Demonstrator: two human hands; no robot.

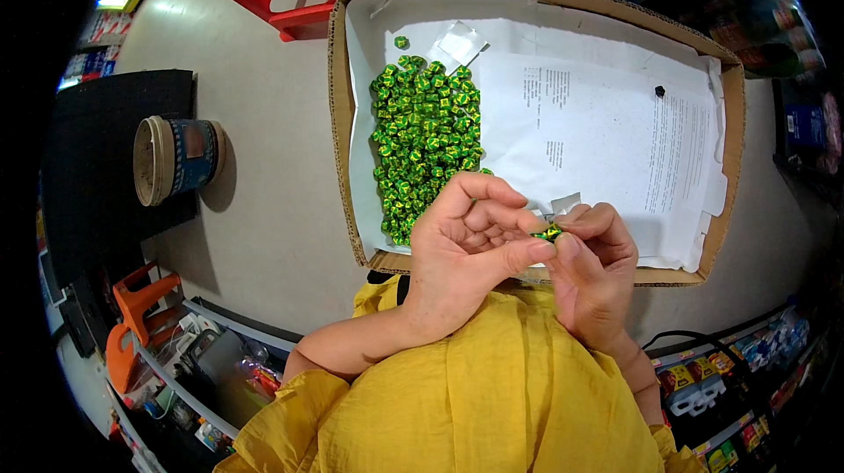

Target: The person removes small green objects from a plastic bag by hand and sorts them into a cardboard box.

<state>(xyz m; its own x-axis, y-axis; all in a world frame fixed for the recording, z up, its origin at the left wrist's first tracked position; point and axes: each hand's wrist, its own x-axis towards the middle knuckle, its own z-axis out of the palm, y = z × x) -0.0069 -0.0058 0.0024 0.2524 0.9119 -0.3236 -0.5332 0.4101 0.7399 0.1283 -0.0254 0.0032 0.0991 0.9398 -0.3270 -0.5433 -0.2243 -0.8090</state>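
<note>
A small green-and-yellow piece [550, 233] is pinched in the fingertips of the left hand [466, 249] and right hand [593, 275] near the cardboard tray's [659, 277] near rim, over which it could be dropped should the grip slip; the tray's left side is crowded by a green heap [422, 148], while room is offered rightward over white paper [598, 60].

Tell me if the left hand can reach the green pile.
Likely yes: nothing visible separates the left hand from the green pile, though it is busy with a small green piece.
</note>
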